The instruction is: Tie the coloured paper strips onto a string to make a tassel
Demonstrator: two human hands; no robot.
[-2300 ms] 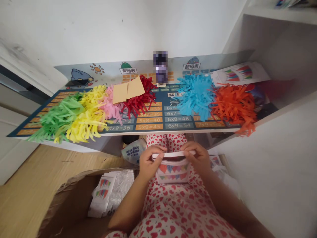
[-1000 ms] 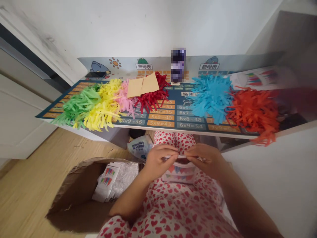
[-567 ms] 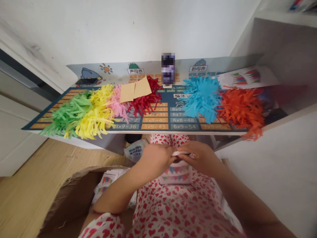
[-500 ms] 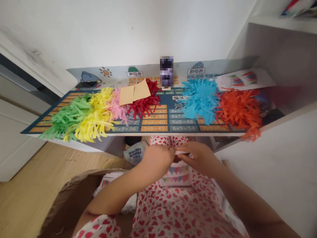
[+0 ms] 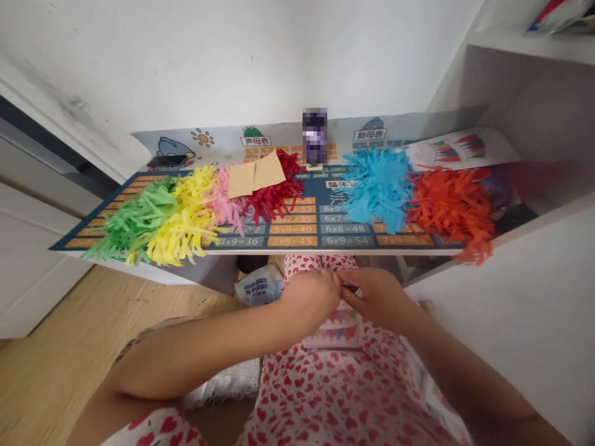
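Over my lap, just below the desk's front edge, my left hand (image 5: 312, 300) and my right hand (image 5: 377, 298) meet at the fingertips. The left is curled closed with its back toward me. Thumb and fingers of the right are pinched together against it. What lies between them is mostly hidden; only a small dark sliver (image 5: 349, 287) shows by the right fingers. Beneath the hands, a flat packet (image 5: 333, 334) printed with colourful bunting rests on the heart-patterned clothing.
On the desk mat (image 5: 292, 241) lie fringed paper bunches: green (image 5: 134, 217), yellow (image 5: 183, 223), pink (image 5: 227, 207), dark red (image 5: 274, 201), blue (image 5: 379, 189) and orange (image 5: 450, 207). Tan paper pieces (image 5: 255, 174) cover part of the red. A clear plastic bag (image 5: 235, 379) is low left.
My left hand has shifted right, closing the gap to my right hand, and its forearm has swung outward over the cardboard box. The white strip seen between the hands is now hidden.
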